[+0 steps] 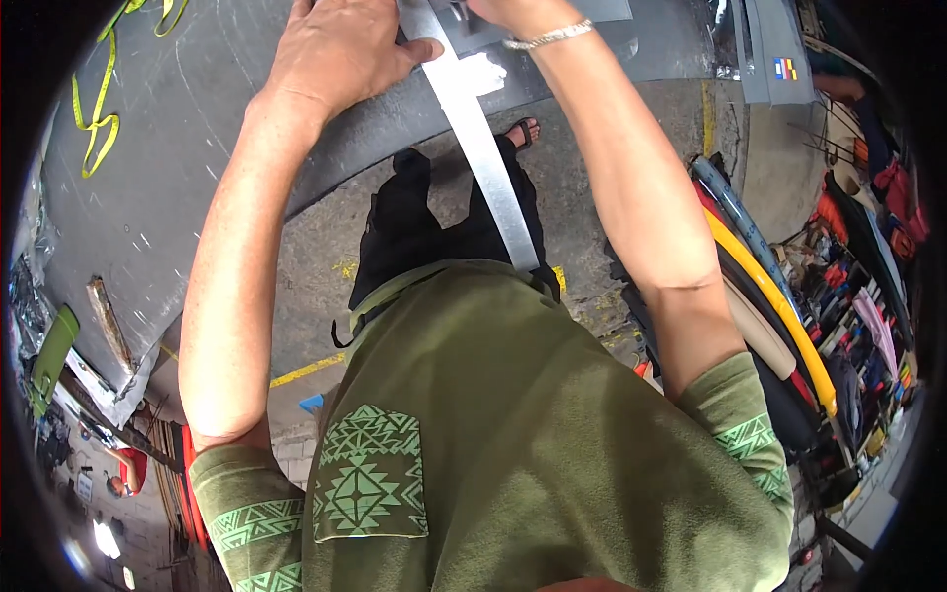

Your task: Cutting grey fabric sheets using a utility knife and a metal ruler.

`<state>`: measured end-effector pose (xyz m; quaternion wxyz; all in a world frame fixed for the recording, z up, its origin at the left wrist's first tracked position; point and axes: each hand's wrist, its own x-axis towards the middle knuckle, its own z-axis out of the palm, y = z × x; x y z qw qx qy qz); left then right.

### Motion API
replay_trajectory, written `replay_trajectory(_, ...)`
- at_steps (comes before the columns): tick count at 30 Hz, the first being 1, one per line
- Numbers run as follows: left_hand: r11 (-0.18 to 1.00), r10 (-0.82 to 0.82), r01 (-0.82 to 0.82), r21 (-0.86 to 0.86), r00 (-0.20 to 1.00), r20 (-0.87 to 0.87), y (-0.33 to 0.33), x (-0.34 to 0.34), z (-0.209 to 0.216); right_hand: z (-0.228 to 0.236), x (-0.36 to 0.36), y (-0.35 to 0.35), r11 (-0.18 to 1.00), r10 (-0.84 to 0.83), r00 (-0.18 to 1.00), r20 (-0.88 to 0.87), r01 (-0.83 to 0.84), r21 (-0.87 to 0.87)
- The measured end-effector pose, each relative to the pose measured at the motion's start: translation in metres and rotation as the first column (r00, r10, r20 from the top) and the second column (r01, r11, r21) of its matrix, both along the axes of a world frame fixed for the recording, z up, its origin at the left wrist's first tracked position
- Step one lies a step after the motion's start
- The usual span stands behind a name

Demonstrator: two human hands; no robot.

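A long metal straightedge (pixel 473 128) runs from the top of the view across the dark grey work surface (pixel 197 148) and juts past its near edge toward my waist. My left hand (pixel 345 44) lies flat beside it, thumb stretched onto the strip; the fingertips are partly cut off by the frame. On the other side, my right hand (pixel 518 12) is at the top edge, its fingers closed by a small dark, shiny object that I cannot make out. Most of that hand is out of frame. A bright white patch (pixel 483 73) shows beside the straightedge.
A yellow measuring tape (pixel 99 123) lies loosely at the far left. A worn stick (pixel 109 324) rests near the surface's left corner. Rolls of material, one yellow (pixel 779 296), stand at the right. Another person in red (pixel 128 472) is at the lower left.
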<state>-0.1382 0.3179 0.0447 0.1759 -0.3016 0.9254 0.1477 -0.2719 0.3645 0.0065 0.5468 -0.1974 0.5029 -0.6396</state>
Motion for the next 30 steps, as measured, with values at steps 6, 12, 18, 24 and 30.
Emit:
replay_trajectory(6,0.999,0.043,-0.043,0.034,0.999,-0.008,0.005,-0.006,0.017,-0.028,0.001,-0.015,1.0,0.021,0.999,-0.049,-0.022,-0.02)
replay_trajectory(12,0.999,0.038,-0.038,0.025,0.999,-0.011,0.006,-0.004,0.015,-0.035,0.001,-0.016,0.998,-0.015,0.999,-0.032,0.012,-0.065)
replay_trajectory(18,0.999,0.043,-0.043,0.021,0.999,-0.007,0.006,-0.004,0.016,-0.032,0.003,-0.015,0.998,-0.025,0.999,-0.024,0.024,-0.063)
replay_trajectory(24,0.999,0.043,-0.043,0.028,0.999,-0.002,0.006,-0.005,0.016,-0.031,0.003,-0.014,0.999,-0.03,0.999,-0.015,0.029,-0.045)
replay_trajectory(30,0.999,0.041,-0.041,0.012,0.999,0.011,0.007,-0.006,0.017,-0.031,0.004,-0.013,0.997,-0.044,0.999,-0.027,0.042,-0.059)
